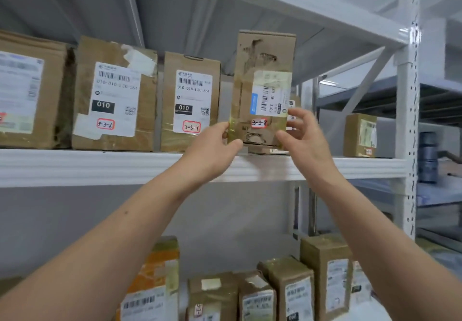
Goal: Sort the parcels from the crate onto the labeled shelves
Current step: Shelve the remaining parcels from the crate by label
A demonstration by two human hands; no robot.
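- A white shelf (100, 165) carries a row of taped cardboard parcels, two tagged 3-3-6 (113, 95) and 3-3-7 (190, 103).
- An upright parcel (262, 88) tagged 3-3-8 stands at the row's right end, atop a flat box (268, 149).
- The left hand (212, 150) pinches its lower left corner.
- The right hand (307, 135), fingers spread, touches its lower right edge.

Open shelf board (325, 168) lies free between the tall parcel (265, 75) and the small box (360, 135) by the upright (407, 120), while parcel 3-3-7 (190, 100) crowds its left side.
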